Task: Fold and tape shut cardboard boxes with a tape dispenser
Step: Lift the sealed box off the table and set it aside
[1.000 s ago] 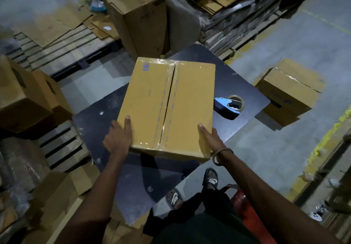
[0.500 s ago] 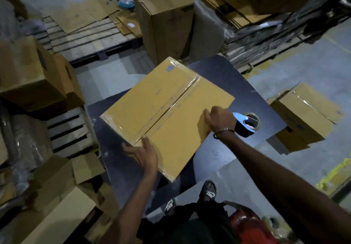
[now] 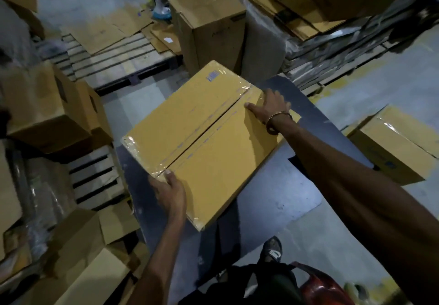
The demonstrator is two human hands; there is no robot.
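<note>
A closed yellow-brown cardboard box (image 3: 209, 143) with clear tape along its centre seam and edges sits turned at an angle over the dark table (image 3: 318, 124). My left hand (image 3: 169, 192) grips the box's near edge at the end of the seam, with the thumb on top. At the far right edge my right hand (image 3: 270, 107) holds the box, thumb lying on the top face and fingers curled over the edge. The tape dispenser is hidden.
A taped box (image 3: 392, 143) lies on the floor at the right. A tall carton (image 3: 209, 27) stands behind the table, with stacked flat cardboard (image 3: 308, 8) beyond. Pallets (image 3: 118, 60) and loose boxes (image 3: 42, 105) crowd the left. My foot (image 3: 270, 250) is below the table.
The box has been swung clockwise and shifted left. My right hand moved from the near corner to the far right edge, my left along the near edge. The dispenser went out of sight.
</note>
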